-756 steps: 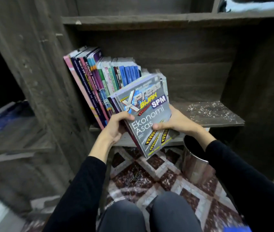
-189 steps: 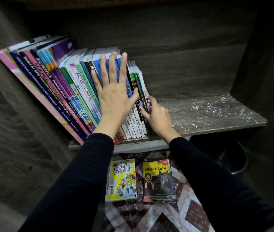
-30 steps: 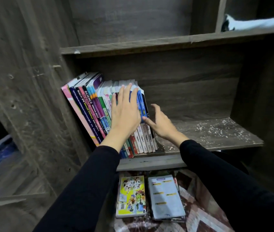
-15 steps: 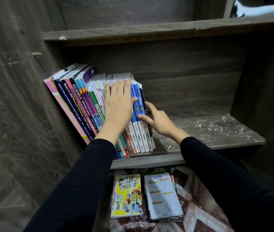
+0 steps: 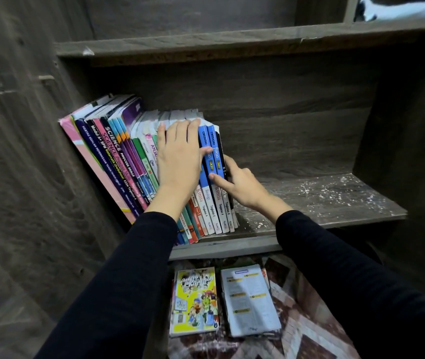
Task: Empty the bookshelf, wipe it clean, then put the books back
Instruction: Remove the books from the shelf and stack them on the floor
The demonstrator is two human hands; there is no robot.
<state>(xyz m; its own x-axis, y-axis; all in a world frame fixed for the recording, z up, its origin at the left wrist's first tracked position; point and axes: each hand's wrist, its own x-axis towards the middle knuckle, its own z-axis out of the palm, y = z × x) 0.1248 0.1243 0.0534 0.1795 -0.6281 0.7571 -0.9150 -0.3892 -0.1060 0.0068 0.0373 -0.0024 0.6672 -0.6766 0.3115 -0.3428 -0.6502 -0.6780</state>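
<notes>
Left hand (image 5: 177,161) and right hand (image 5: 242,189) press shelved books (image 5: 118,156).

Matt wood-grain shelf (image 5: 322,200), glossy paper books (image 5: 118,156)

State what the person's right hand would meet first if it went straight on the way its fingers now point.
The blue book spines at the right end of the row. The right hand points left at them, its fingertips seemingly touching them, though depth is unclear.
</notes>
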